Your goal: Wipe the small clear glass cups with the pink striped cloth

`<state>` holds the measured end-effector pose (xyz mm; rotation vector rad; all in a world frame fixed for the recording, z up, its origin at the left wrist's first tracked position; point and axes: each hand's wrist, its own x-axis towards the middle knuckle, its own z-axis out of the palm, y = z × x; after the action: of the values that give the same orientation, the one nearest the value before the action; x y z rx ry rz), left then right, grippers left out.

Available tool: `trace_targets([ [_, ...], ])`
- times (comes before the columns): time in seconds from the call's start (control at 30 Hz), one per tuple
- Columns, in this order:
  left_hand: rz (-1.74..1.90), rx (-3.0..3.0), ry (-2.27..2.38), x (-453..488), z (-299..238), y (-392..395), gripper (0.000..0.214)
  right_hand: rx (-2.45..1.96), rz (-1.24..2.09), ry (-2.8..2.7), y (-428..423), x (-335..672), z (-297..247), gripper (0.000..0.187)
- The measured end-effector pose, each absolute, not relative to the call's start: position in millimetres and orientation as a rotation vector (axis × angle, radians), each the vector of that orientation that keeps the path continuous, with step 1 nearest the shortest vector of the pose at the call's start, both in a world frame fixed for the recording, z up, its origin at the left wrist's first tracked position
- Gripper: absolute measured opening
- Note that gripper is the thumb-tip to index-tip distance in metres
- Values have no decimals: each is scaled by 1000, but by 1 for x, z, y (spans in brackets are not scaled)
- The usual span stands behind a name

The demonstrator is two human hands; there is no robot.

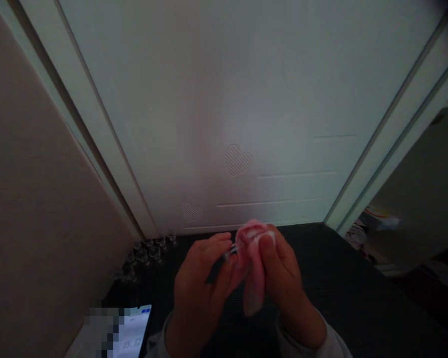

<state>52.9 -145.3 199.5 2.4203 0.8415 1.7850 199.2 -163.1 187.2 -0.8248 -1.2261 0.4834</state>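
Between my hands, above the dark table, is a bunched pink cloth (254, 283) with one end hanging down. My left hand (201, 283) pinches a small clear glass (229, 252) by its end, and the glass's other end goes into the cloth. Wrapped round the cloth from the right is my right hand (283, 271), its thumb pressing on the folds. The cloth hides most of the glass.
Several small stemmed glasses (142, 256) stand in a cluster at the table's back left. A phone (132, 330) with a lit screen lies at front left. Behind the dark table (321, 283) rises a white panel (209, 124) with heart patterns.
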Motion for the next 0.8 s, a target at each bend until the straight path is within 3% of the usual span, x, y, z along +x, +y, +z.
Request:
trace_targets([
  [0.23, 1773, 2383, 858, 52, 202, -146, 17, -886, 486, -1209, -165, 199, 194, 10],
  [0.43, 1787, 2461, 802, 55, 199, -144, 17, -932, 444, -1119, -163, 196, 198, 4],
  [0.8, 1744, 2486, 759, 58, 201, -147, 22, -918, 487, -1071, -160, 195, 194, 32],
])
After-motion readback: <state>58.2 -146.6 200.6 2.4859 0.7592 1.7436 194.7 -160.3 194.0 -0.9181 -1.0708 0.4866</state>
